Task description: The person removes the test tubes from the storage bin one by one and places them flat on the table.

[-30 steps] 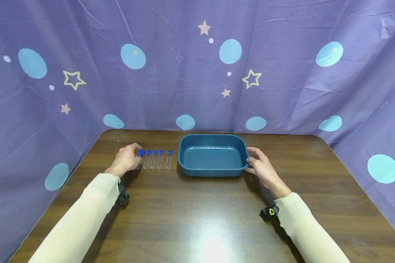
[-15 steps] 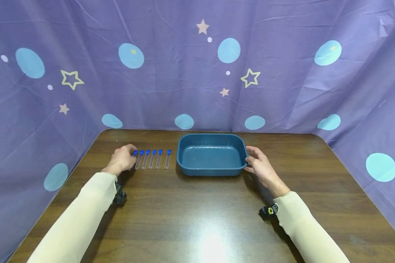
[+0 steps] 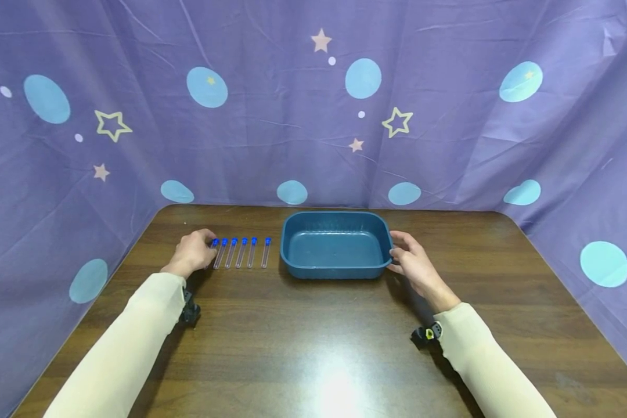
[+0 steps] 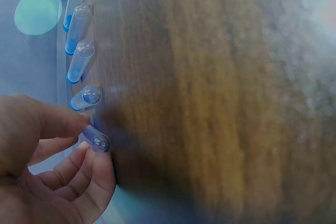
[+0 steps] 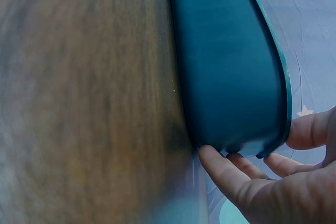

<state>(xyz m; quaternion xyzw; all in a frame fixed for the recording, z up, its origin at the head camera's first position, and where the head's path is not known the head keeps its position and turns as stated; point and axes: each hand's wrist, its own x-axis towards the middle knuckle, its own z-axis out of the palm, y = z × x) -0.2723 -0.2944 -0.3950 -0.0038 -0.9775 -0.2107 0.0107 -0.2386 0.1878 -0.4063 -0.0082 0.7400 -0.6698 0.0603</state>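
Clear test tubes with blue caps lie in a row on the left of the table. My left hand is at the row's left end, where its thumb and fingers pinch the outermost test tube. Most of that tube is hidden by the hand in the head view, while its rounded end shows in the left wrist view. To the right of the row stands a teal plastic basin. Spread fingers of my right hand rest against its right end, with fingertips right at the wall and rim.
Brown wooden table beneath everything, with a bright glare spot near its front. A purple curtain with stars and dots hangs around the back and sides. The basin holds nothing.
The left hand has moved slightly left, bringing the pinched tube beside the row's left end, and then stayed nearly still. The right hand remains at the basin.
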